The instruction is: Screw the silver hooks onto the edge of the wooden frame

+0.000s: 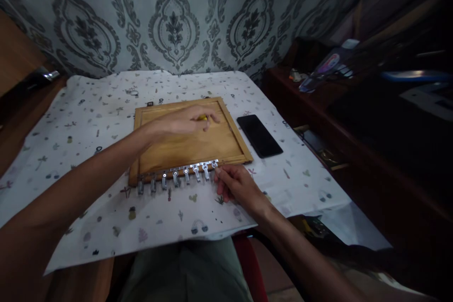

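Observation:
A framed wooden board (pixel 170 148) lies on the patterned cloth. Along its near edge runs a metal hook rail (pixel 186 174) with several small hooks hanging toward me. My right hand (pixel 236 183) is closed, thumb and forefinger pinching the hook at the rail's right end. Over the board reaches my left hand (pixel 187 119), slightly blurred, with its fingers bent and the forefinger pointing right. A small yellow object (pixel 203 117) shows between its fingers; most of it is hidden, so its kind is unclear.
A black phone (pixel 260 136) lies right of the board. The white printed tablecloth (pixel 148 231) covers the table up to the patterned wall. On a dark cabinet at right stands a tilted clear bottle (pixel 327 66). An open drawer (pixel 322 148) sits below it.

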`<act>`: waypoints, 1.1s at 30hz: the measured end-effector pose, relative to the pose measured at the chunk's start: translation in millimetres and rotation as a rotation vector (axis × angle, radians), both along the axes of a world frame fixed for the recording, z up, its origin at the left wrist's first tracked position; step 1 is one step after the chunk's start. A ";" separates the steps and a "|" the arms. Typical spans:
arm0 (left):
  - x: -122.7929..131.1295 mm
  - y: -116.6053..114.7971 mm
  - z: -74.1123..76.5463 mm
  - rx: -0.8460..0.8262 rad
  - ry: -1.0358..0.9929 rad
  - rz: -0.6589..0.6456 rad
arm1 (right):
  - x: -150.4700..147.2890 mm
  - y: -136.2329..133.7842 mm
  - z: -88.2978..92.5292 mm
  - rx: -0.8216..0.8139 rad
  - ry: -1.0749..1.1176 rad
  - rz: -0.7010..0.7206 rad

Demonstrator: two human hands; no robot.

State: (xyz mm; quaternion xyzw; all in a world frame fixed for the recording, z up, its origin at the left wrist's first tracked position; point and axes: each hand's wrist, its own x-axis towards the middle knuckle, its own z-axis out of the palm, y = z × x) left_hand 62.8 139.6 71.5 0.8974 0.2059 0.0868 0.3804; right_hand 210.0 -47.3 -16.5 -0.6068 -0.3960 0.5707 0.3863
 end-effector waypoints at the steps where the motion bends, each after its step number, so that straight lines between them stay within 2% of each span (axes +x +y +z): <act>1: -2.3 -2.1 9.4 0.011 -0.080 0.050 | -0.2 0.1 0.3 0.000 0.001 -0.001; 3: -4.5 -11.4 24.3 -0.005 -0.266 0.152 | -0.7 0.4 0.4 -0.001 0.006 -0.002; 5: -3.6 -26.4 32.3 -0.024 -0.458 0.245 | -0.8 0.7 0.2 -0.003 0.007 -0.002; 7: -1.3 -43.7 33.3 -0.039 -0.565 0.314 | -0.6 1.0 0.0 -0.005 0.002 0.002; 9: 0.2 -59.2 28.9 -0.030 -0.572 0.330 | -0.2 1.2 0.0 -0.006 -0.006 0.002; 12: -3.3 -75.6 18.7 0.048 -0.420 0.273 | 0.3 1.2 0.7 -0.013 -0.009 0.004; 16: -18.6 -90.9 8.1 0.340 -0.057 0.170 | 0.1 1.4 1.4 -0.023 -0.004 0.004; 19: -27.7 -102.6 2.5 0.534 0.230 0.150 | 0.2 1.5 0.5 -0.016 -0.004 0.014; 22: -27.6 -111.9 -5.0 0.591 0.467 0.160 | 0.0 1.7 -0.1 -0.013 -0.001 0.013; 25: -22.4 -115.7 -14.6 0.607 0.535 0.170 | -1.1 2.1 1.7 -0.027 0.009 0.006; 33: -18.0 -115.4 -29.8 0.618 0.502 0.157 | -1.3 3.1 5.0 -0.040 0.016 0.003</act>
